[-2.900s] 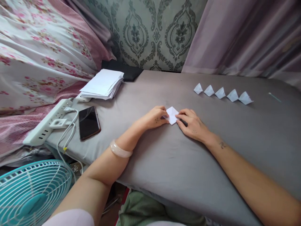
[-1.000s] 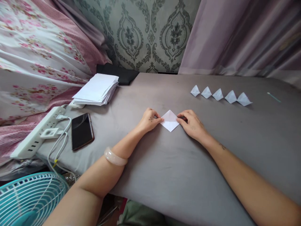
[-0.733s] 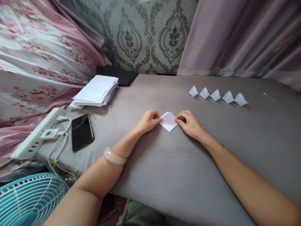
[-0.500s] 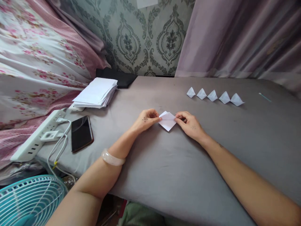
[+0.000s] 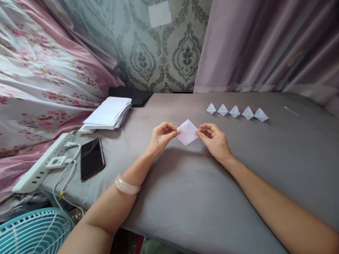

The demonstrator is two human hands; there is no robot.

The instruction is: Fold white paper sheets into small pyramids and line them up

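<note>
Holds a small folded paper (image 5: pixel 186 132) by two opposite corners over a grey cloth (image 5: pixel 185 201) — gripping the left corner between thumb and fingers of the left hand (image 5: pixel 160 137) and the right corner in the same pinch with the right hand (image 5: pixel 215 141). Presents the white piece as a diamond, one point toward the wall and the opposite one toward the body, with faint creases on the near face. Shows no clear long axis, only a corner-to-corner line running straight across from one grip to the other. Lies just to the right of the left fingertips and just to the left of the right ones, touching both — hence nearer to neither hand. Appears raised a little off the cloth, judging by the shadow below, though hard to be sure of at the lowest point. Has, beyond the right hand and well apart from the grip, a row of five small folded pieces (image 5: pixel 234 112) standing side by side, with a thin stick (image 5: pixel 291 111) farther right. Includes, away to the left, a stack of white sheets (image 5: pixel 107 111), a phone (image 5: pixel 92 158) and a white power strip (image 5: pixel 42 165), all out of contact with either hand
</note>
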